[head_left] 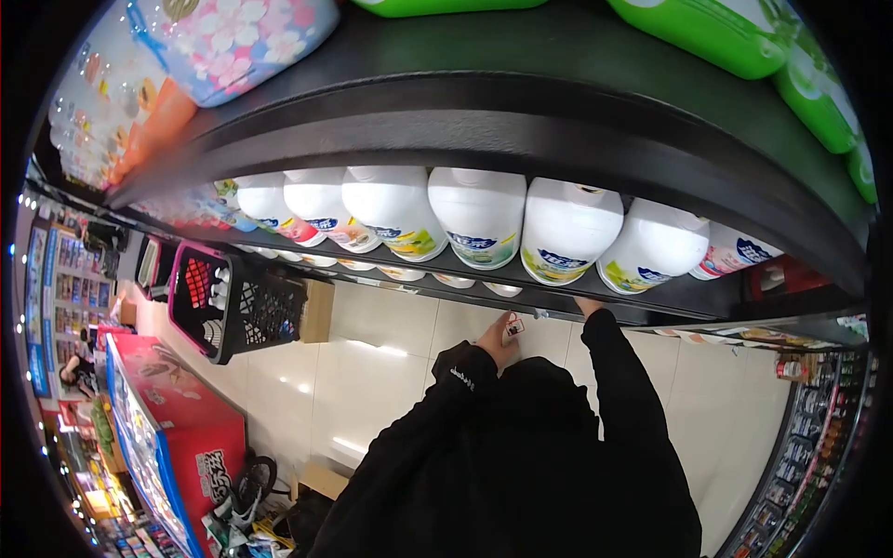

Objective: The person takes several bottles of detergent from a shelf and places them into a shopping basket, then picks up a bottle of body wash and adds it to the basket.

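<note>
My left hand (500, 342) is in front of the shelf, low in the middle, with its fingers around a small white tag with red print (514, 325). My right hand (588, 305) reaches to the shelf edge (549, 299), just below the white bottles; its fingertips are hidden there. A row of white bottles with blue, green and yellow labels stands upright on this shelf, among them one (569, 232) above my right hand and another (476, 219) above my left.
An upper black shelf (484, 135) juts out over the bottles, holding green packs (707, 33) and a floral pack (233, 42). A black basket cart (265, 307) and a red display bin (200, 437) stand at the left. More stocked shelves (800, 456) line the right.
</note>
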Available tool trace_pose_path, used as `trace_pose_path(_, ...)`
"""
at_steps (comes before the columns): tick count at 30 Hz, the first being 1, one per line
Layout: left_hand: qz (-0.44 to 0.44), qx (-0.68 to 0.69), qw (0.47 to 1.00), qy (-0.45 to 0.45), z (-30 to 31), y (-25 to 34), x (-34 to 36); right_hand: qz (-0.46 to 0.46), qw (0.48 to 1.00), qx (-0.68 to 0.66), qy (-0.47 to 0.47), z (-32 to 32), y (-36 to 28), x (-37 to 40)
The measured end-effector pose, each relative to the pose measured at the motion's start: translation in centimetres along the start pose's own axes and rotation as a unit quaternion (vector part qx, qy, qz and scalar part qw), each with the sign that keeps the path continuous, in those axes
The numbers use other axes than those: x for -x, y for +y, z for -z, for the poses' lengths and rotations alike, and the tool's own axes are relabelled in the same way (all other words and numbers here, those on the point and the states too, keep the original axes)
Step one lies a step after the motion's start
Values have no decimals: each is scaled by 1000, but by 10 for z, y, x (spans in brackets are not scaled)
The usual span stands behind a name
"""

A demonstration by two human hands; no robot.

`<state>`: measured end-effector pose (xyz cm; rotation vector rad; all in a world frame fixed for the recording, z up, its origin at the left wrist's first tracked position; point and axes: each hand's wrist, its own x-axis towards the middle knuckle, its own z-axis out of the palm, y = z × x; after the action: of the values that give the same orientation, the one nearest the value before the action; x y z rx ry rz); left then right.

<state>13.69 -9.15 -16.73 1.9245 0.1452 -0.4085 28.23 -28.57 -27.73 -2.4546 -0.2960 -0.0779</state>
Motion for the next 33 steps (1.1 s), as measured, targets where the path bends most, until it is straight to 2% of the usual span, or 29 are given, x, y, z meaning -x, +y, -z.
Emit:
trace_pose_path(2,32,14,999,1,3,0,4,-2,1000,-22,-18,3,23,24)
trace_pose_path(5,26,-6,1000,5,4,-13,10,-7,997,-61,-44,-7,40,21)
trace_pose_path(7,-17,-49,998,20,3,-21,11,-21,995,-82,-57,-14,42,18)
trace_pose_path(13,-20,-51,998,18,-1,-28,9,-73,984,-139,-82,-25,45,19)
trace_pose_path(18,-17,-89,996,-14,-3,-21,7,-120,969,-193,-98,-40,41,20)
trace_pose_path(20,-26,-103,994,-20,-3,-19,6,-106,974,-172,-98,-10,1,20)
trace_pose_path(22,-17,-93,995,-40,-2,-17,3,-75,979,-189,-26,-2,-13,25)
trace_pose_path(23,-18,-92,995,-40,-2,-16,2,-101,955,-279,-28,-1,-12,28)
trace_pose_path(26,-29,-90,994,-52,-6,-16,1,-84,973,-214,-15,14,-11,41)
trace_pose_path(27,-31,-94,994,-56,-10,-20,-2,-32,974,-222,25,21,-13,46)
trace_pose_path(28,-34,-97,993,-60,-13,-24,-4,-33,975,-219,26,34,-22,53)
trace_pose_path(30,-40,-81,993,-71,-21,-31,-8,-78,979,-188,-7,58,-40,69)
trace_pose_path(33,-38,-96,990,-92,-29,-38,-11,-77,984,-149,-63,76,-47,93)
